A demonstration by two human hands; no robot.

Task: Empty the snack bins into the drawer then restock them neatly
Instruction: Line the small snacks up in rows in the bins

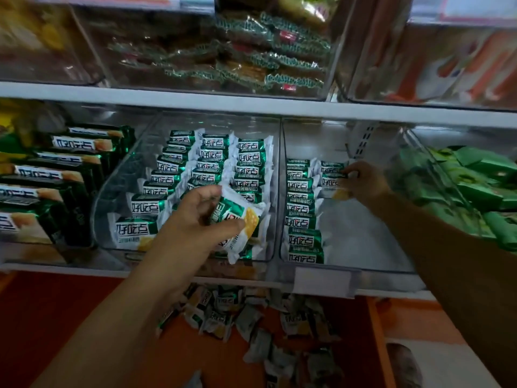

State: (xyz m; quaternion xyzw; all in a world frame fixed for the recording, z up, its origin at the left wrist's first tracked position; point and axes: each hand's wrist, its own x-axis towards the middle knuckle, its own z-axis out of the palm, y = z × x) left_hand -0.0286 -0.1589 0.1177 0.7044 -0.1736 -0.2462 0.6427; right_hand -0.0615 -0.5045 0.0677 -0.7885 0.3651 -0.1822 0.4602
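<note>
A white shelf [251, 107] holds clear bins above an open orange drawer [56, 317], where loose cracker packets [251, 312] lie heaped. The middle bin [112, 191] is full. The right bin [358, 233] has one neat row on its left and a second begun at the far end, so restocking seems underway. The right hand [366, 180] pinches a far packet [331, 169] there. The left hand [195, 219] grips a near packet [243, 219], probably next for that row.

The left hand [195, 219] is gripping a few green-and-white snack packets [242, 219] in front of the full clear bin [112, 191]. The right hand [365, 183] is pinching a packet [331, 167] at the back of the neighbouring half-filled bin [363, 236]. Loose packets [251, 312] are lying in the orange drawer [375, 326] below.
</note>
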